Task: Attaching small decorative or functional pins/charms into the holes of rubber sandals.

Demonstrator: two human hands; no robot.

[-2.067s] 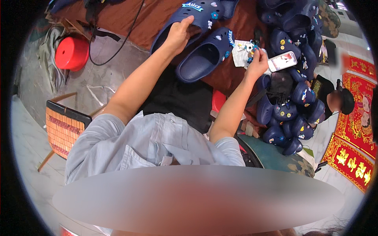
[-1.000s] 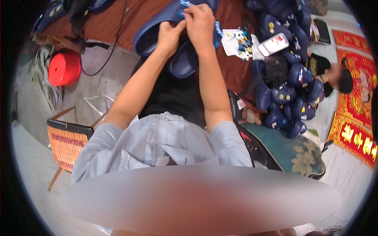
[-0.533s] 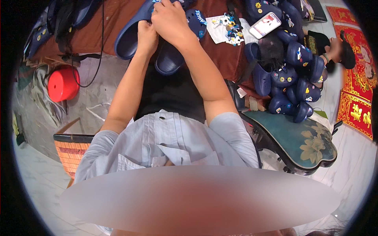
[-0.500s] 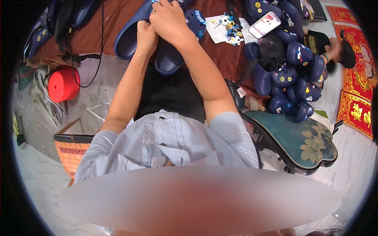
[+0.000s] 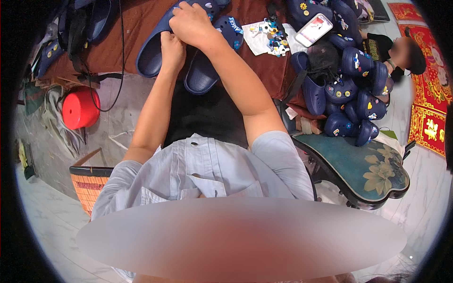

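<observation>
A navy clog [image 5: 150, 57] lies on the brown-covered table, its open heel toward me. At its side my left hand [image 5: 172, 46] is closed on the shoe, the fingers mostly hidden from view. My right hand [image 5: 191, 22] is above it, over the clog's upper, fingers bent and pinched together; anything between the fingertips is too small to make out. Pale charms [image 5: 208, 5] show on the upper beyond that hand. The matching clog [image 5: 202, 78] sits just to the right, partly under my right forearm, with a blue lettered charm [image 5: 234, 26] on its upper.
Right of the clogs, a heap of small charms [image 5: 277, 37] lies on white sheets. A phone [image 5: 314, 29] rests by piled navy clogs [image 5: 340, 90]. A black cable [image 5: 121, 61] hangs at the left above a red stool [image 5: 81, 107]. A person in a dark cap [image 5: 415, 55] is at far right.
My right hand has shifted slightly left and down over the clog, its fingers more bent. My left hand stays at the shoe's side. The whole view has shifted a little.
</observation>
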